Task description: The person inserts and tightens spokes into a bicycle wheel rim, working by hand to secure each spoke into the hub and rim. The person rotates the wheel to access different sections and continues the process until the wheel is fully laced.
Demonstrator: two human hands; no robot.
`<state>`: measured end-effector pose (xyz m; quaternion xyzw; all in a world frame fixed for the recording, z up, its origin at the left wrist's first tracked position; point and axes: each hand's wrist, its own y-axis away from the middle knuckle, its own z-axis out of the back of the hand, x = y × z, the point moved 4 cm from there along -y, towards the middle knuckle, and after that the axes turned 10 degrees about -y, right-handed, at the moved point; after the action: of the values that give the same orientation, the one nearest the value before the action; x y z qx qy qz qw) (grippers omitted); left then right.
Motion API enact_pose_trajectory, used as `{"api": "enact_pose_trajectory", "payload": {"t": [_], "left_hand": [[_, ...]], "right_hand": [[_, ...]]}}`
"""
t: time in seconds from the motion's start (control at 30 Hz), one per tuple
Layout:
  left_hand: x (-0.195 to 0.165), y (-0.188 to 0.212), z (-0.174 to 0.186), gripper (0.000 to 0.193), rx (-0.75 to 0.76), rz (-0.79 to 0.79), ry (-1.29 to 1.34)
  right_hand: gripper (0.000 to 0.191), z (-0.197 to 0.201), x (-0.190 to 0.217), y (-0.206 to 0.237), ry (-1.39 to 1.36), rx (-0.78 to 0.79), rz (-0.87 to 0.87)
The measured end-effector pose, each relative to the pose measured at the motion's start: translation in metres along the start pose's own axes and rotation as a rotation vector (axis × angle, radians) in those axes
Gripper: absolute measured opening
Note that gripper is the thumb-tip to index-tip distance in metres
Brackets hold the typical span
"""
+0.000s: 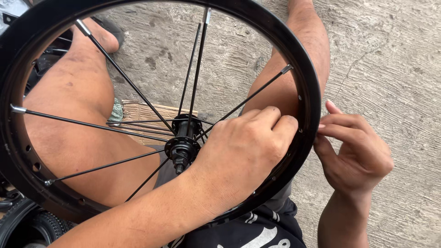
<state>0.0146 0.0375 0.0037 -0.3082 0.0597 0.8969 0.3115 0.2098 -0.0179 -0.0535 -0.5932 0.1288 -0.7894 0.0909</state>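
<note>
A black bicycle wheel rim (308, 92) with thin black spokes (133, 87) and a black hub (183, 144) stands upright between my knees. My left hand (243, 151) reaches through the wheel from the inside. Its thumb and fingers are pinched together against the rim's inner face at the right side, and what they pinch is hidden. My right hand (351, 154) is outside the rim, directly opposite. Its fingertips are pinched at the rim's outer face, and any small part between them is too small to see.
Rough concrete floor (390, 55) lies all around. A piece of cardboard (147, 112) sits on the ground behind the hub. Black knobbly tyres (43, 225) lie at the lower left. My bare legs flank the wheel, with a sandal (110, 30) at the top.
</note>
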Motion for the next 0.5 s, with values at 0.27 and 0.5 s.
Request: {"api": "enact_pose_trajectory", "payload": {"t": [0.27, 0.5], "left_hand": [[-0.003, -0.004, -0.002, 0.013, -0.019, 0.003, 0.029], [-0.003, -0.004, -0.007, 0.015, -0.04, -0.02, 0.042]], "right_hand": [[0.015, -0.007, 0.001, -0.021, -0.156, -0.047, 0.03], [0.01, -0.006, -0.012, -0.013, -0.259, -0.081, 0.064]]}}
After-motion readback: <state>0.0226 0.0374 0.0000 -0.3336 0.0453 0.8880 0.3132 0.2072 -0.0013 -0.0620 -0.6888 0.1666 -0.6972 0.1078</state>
